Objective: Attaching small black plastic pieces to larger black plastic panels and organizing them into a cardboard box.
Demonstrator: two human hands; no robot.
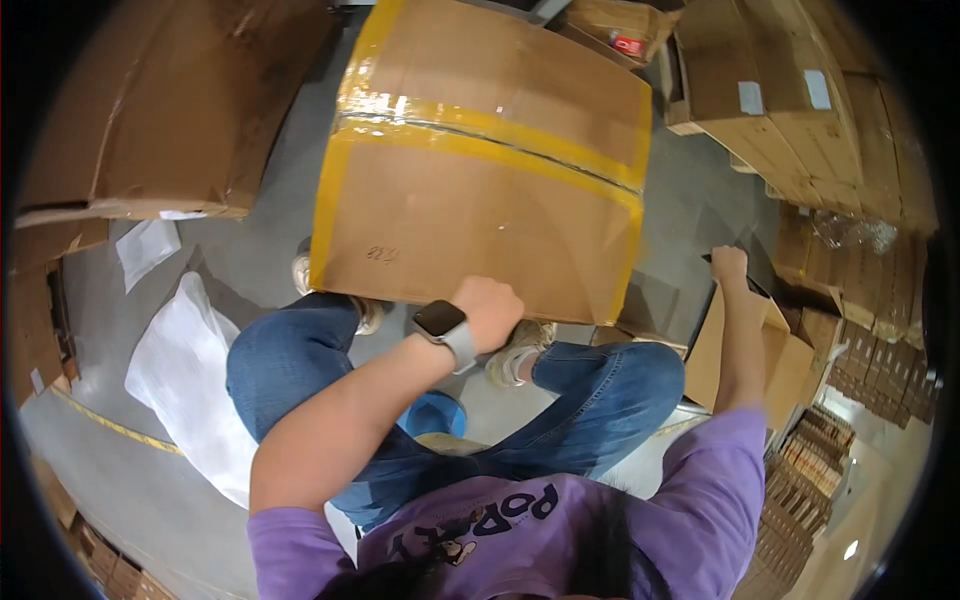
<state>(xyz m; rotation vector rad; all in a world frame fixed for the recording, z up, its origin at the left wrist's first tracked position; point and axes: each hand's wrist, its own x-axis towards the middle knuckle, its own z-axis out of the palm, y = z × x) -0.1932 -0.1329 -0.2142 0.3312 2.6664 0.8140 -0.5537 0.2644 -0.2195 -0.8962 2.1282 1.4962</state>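
A large cardboard box (480,230) stands in front of my feet, its edges and middle seam covered with yellow tape. My left hand (487,312), with a watch (440,318) on its wrist, is closed at the box's near edge. Its fingertips are hidden, so what it grips, if anything, does not show. My right arm reaches out to the right, away from the box. My right hand (730,262) is closed around a thin black object (708,258); only a short end sticks out, too little to name its kind.
An open carton (785,360) stands below my right forearm. Tall boxes (770,90) are stacked at the far right, and a large brown box (190,110) at the far left. A white plastic sheet (185,370) lies left of my knee. Something round and blue (437,410) sits between my legs.
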